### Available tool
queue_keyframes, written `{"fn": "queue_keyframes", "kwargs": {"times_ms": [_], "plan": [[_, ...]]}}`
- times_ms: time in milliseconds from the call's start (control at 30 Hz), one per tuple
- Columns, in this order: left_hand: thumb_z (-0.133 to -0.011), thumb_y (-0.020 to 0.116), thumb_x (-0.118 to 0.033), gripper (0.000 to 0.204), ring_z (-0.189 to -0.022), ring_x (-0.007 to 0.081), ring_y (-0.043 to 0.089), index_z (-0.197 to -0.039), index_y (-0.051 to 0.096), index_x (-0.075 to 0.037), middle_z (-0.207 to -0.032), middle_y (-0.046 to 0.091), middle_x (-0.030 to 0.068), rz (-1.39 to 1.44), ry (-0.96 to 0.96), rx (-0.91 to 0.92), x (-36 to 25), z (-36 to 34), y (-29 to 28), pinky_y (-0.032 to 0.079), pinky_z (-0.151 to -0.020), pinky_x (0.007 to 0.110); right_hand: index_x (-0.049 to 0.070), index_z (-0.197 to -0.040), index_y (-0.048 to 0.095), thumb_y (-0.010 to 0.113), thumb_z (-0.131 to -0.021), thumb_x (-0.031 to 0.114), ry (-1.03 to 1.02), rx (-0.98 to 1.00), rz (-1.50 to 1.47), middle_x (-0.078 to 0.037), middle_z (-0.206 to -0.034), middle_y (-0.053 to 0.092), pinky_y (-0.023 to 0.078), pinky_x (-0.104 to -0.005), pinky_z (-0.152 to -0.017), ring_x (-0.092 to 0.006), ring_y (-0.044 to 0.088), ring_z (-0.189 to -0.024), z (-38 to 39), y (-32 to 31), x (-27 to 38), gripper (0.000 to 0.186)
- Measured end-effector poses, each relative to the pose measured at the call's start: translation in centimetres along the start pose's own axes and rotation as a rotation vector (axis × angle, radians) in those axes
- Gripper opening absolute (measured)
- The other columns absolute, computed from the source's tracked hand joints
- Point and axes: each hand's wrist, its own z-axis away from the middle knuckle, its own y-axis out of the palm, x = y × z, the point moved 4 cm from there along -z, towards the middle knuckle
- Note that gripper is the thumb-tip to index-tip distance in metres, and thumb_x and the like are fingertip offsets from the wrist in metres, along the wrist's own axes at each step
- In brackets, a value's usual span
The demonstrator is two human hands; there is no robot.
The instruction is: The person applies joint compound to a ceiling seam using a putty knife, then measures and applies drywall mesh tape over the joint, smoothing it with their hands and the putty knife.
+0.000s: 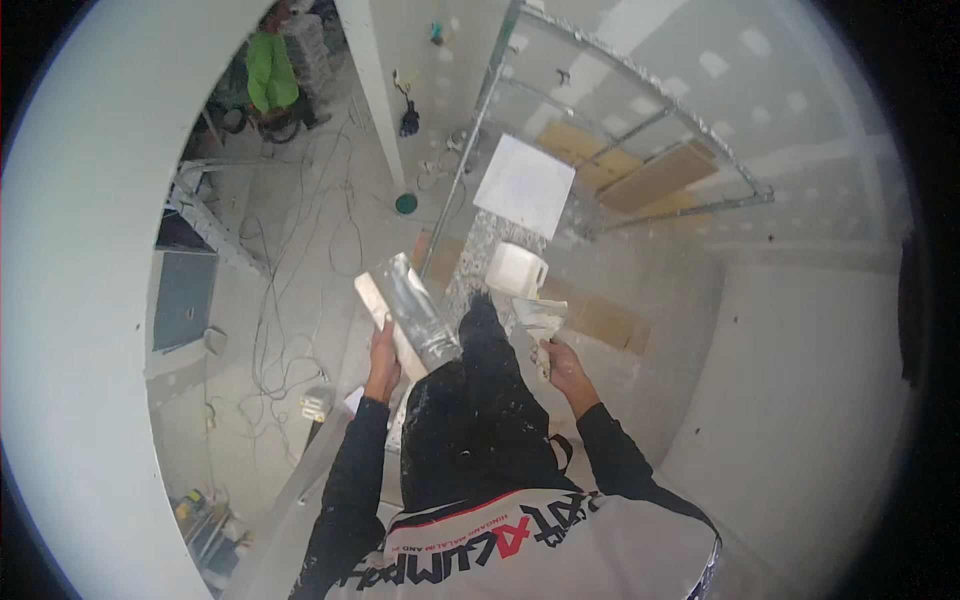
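My left hand (382,362) is closed on a wide finishing trowel (418,305), with a pale, wood-like back along one long edge. Its metal blade is smeared with whitish compound and tilts up beside my left thigh. In my right hand (565,368) is a putty knife (541,317), gripped by the handle, its broad blade coated with white compound. That blade is near a white plastic jug-like container (517,268), which rests on the spattered scaffold plank (487,242) in front of my legs. The container's contents cannot be made out.
A white panel (525,185) lies across the plank's far end. The metal scaffold frame (640,75) rises ahead and right, beside a patched wall. Down on the floor are loose cables (290,270), a green round object (406,204) and cardboard (605,322). A person in green (270,70) is far left.
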Motion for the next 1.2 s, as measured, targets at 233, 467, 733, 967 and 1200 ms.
{"fn": "queue_keyframes", "kwargs": {"times_ms": [233,467,733,967,1200], "plan": [[-0.110,0.049,-0.036,0.057,-0.124,0.0244,0.058,-0.153,0.036,-0.001,-0.142,0.055,0.0138,-0.175,-0.014,0.028,9.6,-8.4,7.5,0.048,-0.104,0.039,-0.001,-0.120,0.057,0.060,-0.103,0.019,0.138,0.054,-0.034,-0.006,-0.082,0.062,0.051,-0.0290,-0.055,-0.0158,0.059,-0.061,1.2,0.4,-1.3,0.026],[-0.108,0.053,-0.031,0.050,-0.116,0.0218,0.062,-0.145,0.049,0.003,-0.132,0.063,0.0146,-0.493,-0.018,0.096,13.0,-11.9,14.5,0.048,-0.100,0.035,-0.002,-0.119,0.058,0.058,-0.104,0.015,0.104,-0.010,0.036,-0.008,-0.089,0.064,0.050,-0.0293,-0.055,-0.0154,0.059,-0.064,-4.6,-1.3,1.2,0.023],[-0.107,0.055,-0.030,0.046,-0.114,0.0253,0.062,-0.137,0.057,0.005,-0.124,0.068,0.0193,-0.972,0.004,0.104,16.1,-11.4,17.4,0.047,-0.101,0.037,-0.001,-0.117,0.060,0.059,-0.103,0.015,0.188,-0.050,-0.091,-0.006,-0.090,0.065,0.050,-0.0295,-0.056,-0.0149,0.059,-0.065,-11.4,-5.8,1.3,0.021],[-0.107,0.055,-0.033,0.051,-0.116,0.0303,0.061,-0.139,0.054,0.007,-0.127,0.066,0.0219,-0.958,-0.078,0.152,21.7,-15.9,6.9,0.045,-0.103,0.039,0.001,-0.112,0.066,0.066,-0.101,0.019,-0.081,-0.232,-0.051,-0.005,-0.083,0.067,0.050,-0.0324,-0.054,-0.0158,0.061,-0.062,-21.5,-10.9,1.6,0.021],[-0.106,0.051,-0.041,0.063,-0.128,0.0323,0.055,-0.147,0.046,0.007,-0.140,0.058,0.0234,-0.920,-0.263,-0.076,25.1,-20.8,0.2,0.041,-0.109,0.040,0.002,-0.134,0.060,0.061,-0.092,0.003,-0.621,-0.431,1.308,-0.022,-0.118,0.064,0.052,-0.0461,-0.089,-0.0385,0.063,-0.104,-31.5,-22.9,-5.8,0.042]]}}
